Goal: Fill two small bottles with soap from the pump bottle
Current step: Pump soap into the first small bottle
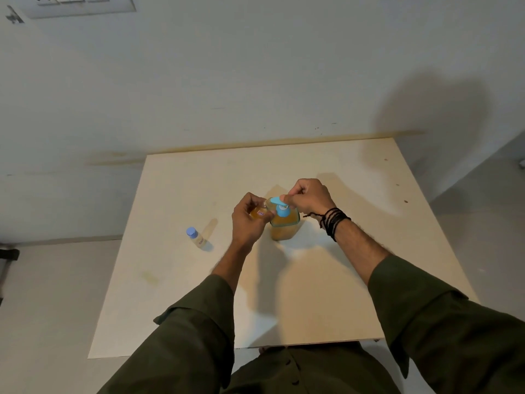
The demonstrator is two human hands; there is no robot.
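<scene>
A pump bottle (284,230) of amber soap with a blue pump head stands near the middle of the cream table (326,294). My right hand (308,196) rests on top of the pump head, fingers curled, thumb on the blue lever. My left hand (247,220) grips a small bottle (259,211) with amber liquid and a red-and-white label, held tilted beside the pump spout. A second small bottle (196,237), clear with a blue cap, stands alone on the table to the left.
The table's far edge meets a pale wall (255,81). A socket panel (71,4) sits high on the wall at the left. Pale floor lies on both sides of the table.
</scene>
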